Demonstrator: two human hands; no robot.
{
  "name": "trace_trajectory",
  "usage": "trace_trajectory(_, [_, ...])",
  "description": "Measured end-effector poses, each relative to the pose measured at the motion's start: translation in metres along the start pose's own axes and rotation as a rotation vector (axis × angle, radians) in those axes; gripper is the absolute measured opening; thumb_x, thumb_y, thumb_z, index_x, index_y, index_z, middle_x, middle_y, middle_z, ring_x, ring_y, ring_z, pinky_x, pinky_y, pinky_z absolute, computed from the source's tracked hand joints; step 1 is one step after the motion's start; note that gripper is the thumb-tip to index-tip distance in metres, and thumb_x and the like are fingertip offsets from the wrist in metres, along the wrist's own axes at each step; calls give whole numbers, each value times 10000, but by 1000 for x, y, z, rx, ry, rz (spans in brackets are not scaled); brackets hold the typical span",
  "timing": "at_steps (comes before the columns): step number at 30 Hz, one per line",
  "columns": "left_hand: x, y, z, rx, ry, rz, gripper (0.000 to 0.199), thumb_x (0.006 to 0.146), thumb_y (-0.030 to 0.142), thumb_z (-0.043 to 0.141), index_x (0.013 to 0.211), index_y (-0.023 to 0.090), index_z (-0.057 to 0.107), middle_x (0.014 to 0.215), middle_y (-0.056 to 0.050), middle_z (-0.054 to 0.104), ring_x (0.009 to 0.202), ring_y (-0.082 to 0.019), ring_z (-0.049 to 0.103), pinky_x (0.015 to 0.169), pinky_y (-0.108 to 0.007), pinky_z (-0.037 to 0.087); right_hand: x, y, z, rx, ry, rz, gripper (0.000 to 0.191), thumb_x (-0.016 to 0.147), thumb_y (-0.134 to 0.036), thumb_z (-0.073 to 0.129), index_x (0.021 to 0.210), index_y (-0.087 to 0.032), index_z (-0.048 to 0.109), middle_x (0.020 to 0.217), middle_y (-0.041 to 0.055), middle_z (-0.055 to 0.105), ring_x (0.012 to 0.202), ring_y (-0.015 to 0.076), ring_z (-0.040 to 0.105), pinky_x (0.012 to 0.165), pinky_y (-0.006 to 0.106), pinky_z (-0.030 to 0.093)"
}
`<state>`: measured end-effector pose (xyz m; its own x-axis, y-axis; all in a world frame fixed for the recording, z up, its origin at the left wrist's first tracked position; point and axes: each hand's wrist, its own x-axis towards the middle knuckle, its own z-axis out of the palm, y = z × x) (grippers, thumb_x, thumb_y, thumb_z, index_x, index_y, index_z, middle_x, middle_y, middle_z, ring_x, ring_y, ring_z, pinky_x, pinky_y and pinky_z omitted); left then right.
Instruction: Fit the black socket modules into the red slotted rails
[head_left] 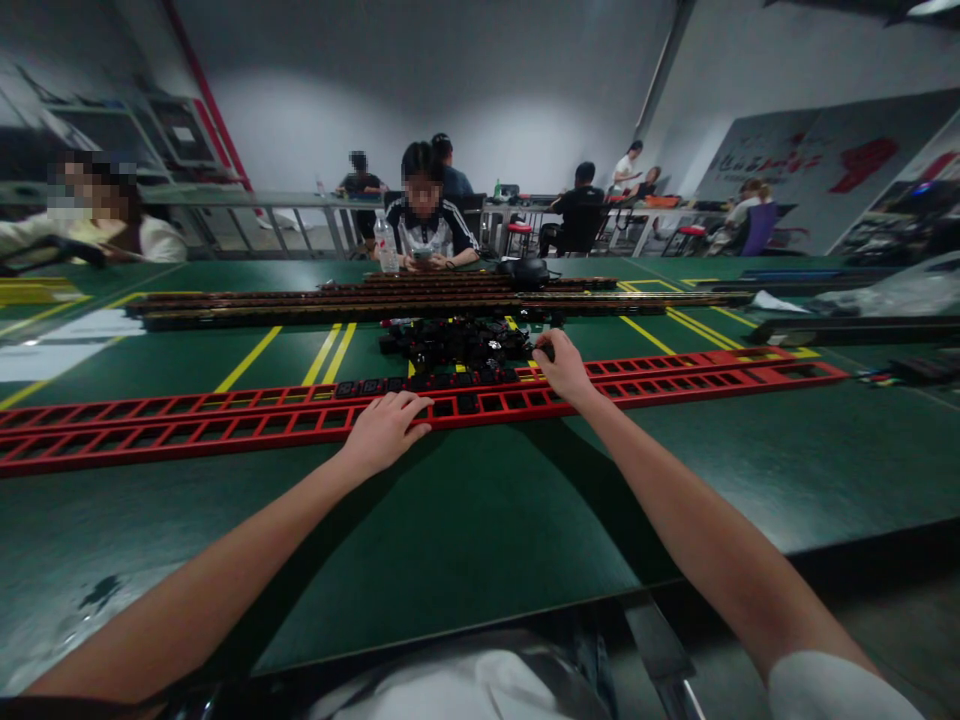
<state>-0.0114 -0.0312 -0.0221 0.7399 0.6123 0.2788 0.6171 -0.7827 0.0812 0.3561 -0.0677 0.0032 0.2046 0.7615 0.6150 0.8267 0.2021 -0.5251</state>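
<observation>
Two long red slotted frames [172, 433] lie side by side across the green table. My left hand [384, 430] rests on the nearer frame with its fingers apart, holding nothing. Small black square parts [370, 386] sit in the slots just beyond it. My right hand [559, 365] is raised over the farther frame, thumb and fingers pinched round a small black part [547, 350]. To its left is a heap of black parts [457, 343], behind the frames.
Long dark strips [300, 307] lie stacked beyond the heap, with a bottle [386, 245] behind them. A person [427, 215] sits across the table. Plastic wrap [900, 290] and cables [911, 372] lie at the right.
</observation>
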Motion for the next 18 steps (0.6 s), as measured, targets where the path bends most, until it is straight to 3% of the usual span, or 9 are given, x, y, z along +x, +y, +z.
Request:
trace_trajectory(4, [-1, 0, -2, -7, -1, -1, 417, 1020, 419, 516, 1395, 247, 582, 1348, -97, 639, 1200, -300, 591, 1012, -455, 497, 0, 5, 0, -28, 29, 3, 392, 751, -231, 703, 1114, -177, 565, 1131, 127, 630, 1053, 270, 601, 993, 436, 483])
trace_trajectory(11, [-1, 1, -2, 5, -12, -1, 431, 1028, 432, 501, 1407, 235, 563, 1373, -102, 629, 1215, -302, 589, 1018, -463, 497, -5, 7, 3, -40, -271, -117, 382, 810, -171, 725, 1189, -169, 675, 1204, 126, 673, 1158, 285, 642, 1072, 472, 487])
trace_trajectory(18, [-1, 0, -1, -11, -3, -2, 437, 1023, 433, 498, 1405, 233, 571, 1376, -105, 630, 1214, -308, 588, 1010, -477, 503, -8, 14, 9, -87, -323, -153, 521, 840, -167, 696, 1358, -215, 660, 1277, 114, 585, 1172, 259, 628, 1113, 468, 489])
